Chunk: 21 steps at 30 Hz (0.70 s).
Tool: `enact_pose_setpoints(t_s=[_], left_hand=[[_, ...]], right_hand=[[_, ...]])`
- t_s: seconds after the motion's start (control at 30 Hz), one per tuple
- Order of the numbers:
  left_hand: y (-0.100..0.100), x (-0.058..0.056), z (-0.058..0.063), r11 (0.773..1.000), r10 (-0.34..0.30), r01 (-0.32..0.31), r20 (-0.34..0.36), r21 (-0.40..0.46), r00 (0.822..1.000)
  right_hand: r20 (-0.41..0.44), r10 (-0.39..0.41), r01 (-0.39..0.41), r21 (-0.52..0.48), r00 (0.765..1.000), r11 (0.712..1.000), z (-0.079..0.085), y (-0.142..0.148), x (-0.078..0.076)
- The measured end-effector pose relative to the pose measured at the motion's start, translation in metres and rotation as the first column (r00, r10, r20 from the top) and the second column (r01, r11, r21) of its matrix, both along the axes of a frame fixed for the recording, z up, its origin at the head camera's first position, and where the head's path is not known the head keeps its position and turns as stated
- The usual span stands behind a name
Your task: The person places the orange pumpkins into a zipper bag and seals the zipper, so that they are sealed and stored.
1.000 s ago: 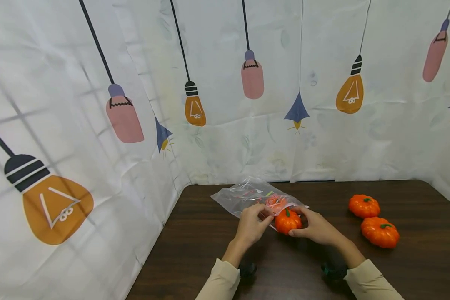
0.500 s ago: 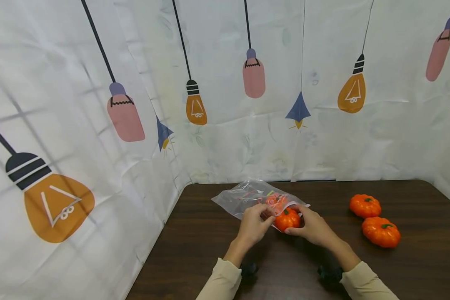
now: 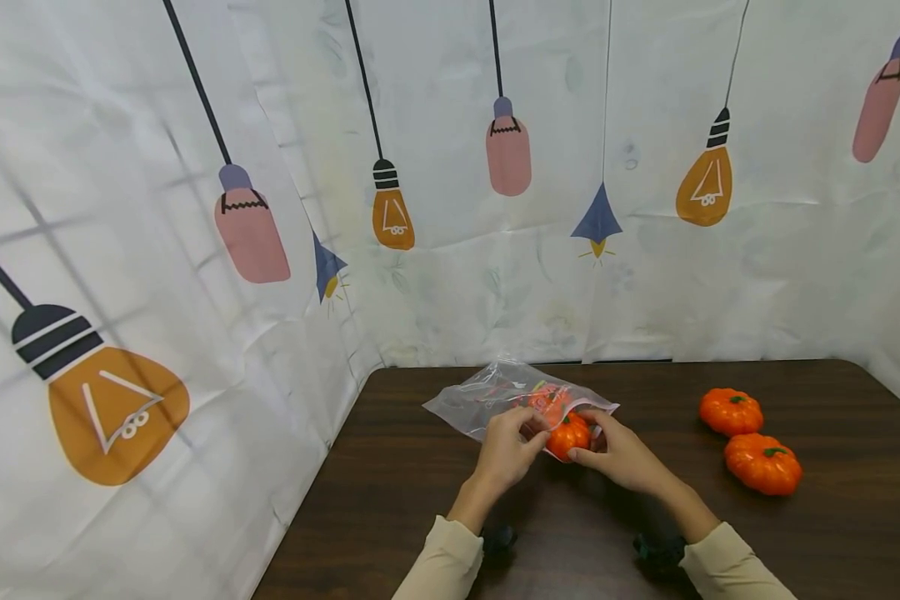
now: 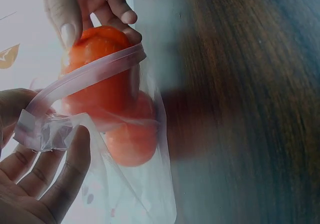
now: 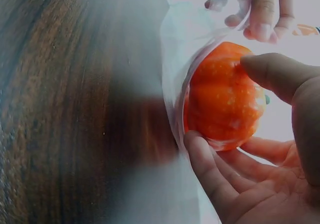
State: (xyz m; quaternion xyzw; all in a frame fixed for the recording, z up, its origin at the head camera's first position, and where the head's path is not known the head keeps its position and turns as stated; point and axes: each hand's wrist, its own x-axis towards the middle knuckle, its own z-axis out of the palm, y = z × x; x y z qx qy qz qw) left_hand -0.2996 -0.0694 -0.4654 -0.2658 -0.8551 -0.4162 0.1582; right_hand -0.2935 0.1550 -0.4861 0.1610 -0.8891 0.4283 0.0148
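A clear zip bag (image 3: 465, 403) lies on the table with an orange pumpkin (image 4: 131, 144) inside it. My left hand (image 3: 507, 443) pinches the bag's rim at its mouth, thumb and fingers on either side of the plastic in the left wrist view. A second small orange pumpkin (image 3: 567, 437) with a green stem sits in the bag's mouth, partly behind the rim (image 4: 90, 73). My right hand (image 3: 624, 451) grips this pumpkin from the right, its thumb on one side and fingers on the other, as the right wrist view shows.
Two more orange pumpkins, a farther one (image 3: 731, 412) and a nearer one (image 3: 762, 463), rest close together on the right of the dark wooden table (image 3: 390, 500). A white curtain (image 3: 450, 308) printed with lamps hangs behind the table and along its left side.
My right hand has moved slightly left with the pumpkin, which now sits farther into the bag's mouth. The left hand keeps its hold on the rim almost in place.
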Motion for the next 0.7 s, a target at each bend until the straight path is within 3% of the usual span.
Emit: enact_pose_setpoints(t_s=[0.33, 0.7], left_hand=[[0.0026, 0.0010, -0.0015, 0.999, -0.036, 0.034, -0.047, -0.033, 0.998], [0.0055, 0.0046, -0.0003, 0.995, -0.086, 0.086, 0.000, -0.045, 0.996]], right_hand=[[-0.017, -0.010, 0.009, -0.052, 1.000, 0.999, -0.0008, -0.0031, 0.0013], [-0.002, -0.100, 0.100, -0.056, 0.995, 0.993, -0.0070, -0.0066, 0.0000]])
